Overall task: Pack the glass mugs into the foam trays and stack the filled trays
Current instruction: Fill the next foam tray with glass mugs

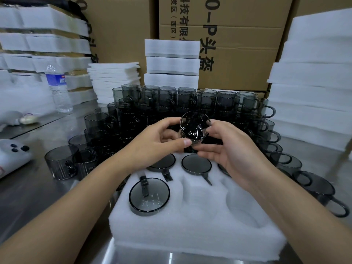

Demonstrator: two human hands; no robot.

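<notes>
Held mug: Smoky glass mug (195,129), up in the air between both my grips, just above the far edge of the foam tray. It was tipped so its open mouth faced me. Its handle I could not make out.
Left grip: My left grip (158,145) had it from the left, fingers curled round the wall and thumb pressed in under the rim.
Right grip: My right grip (228,155) pinched it from the other side, thumb high on the wall and fingers cupped beneath.
Foam tray: White foam tray (190,231) lay flat on the surface right in front of me, under my wrists.
Packed mugs: One mug (149,195) sat in the near-left pocket and another (196,164) in the far-middle pocket. A third (163,161) showed far left, half behind my left grip.
Open pocket: The near-right pocket (245,208) held nothing.
Loose mugs: A big tiered heap of loose mugs (171,103) rose just behind the tray and ran down both its sides.
Foam stacks: White foam was piled behind the heap (171,60), at far right (314,82) and at far left (43,44).
Water bottle: Water bottle (58,88) stood upright at left, well apart from the tray.
Cardboard boxes: Printed cardboard boxes (243,54) walled off the back.
Surface: Shiny metal surface (38,193) carried the lot.
</notes>
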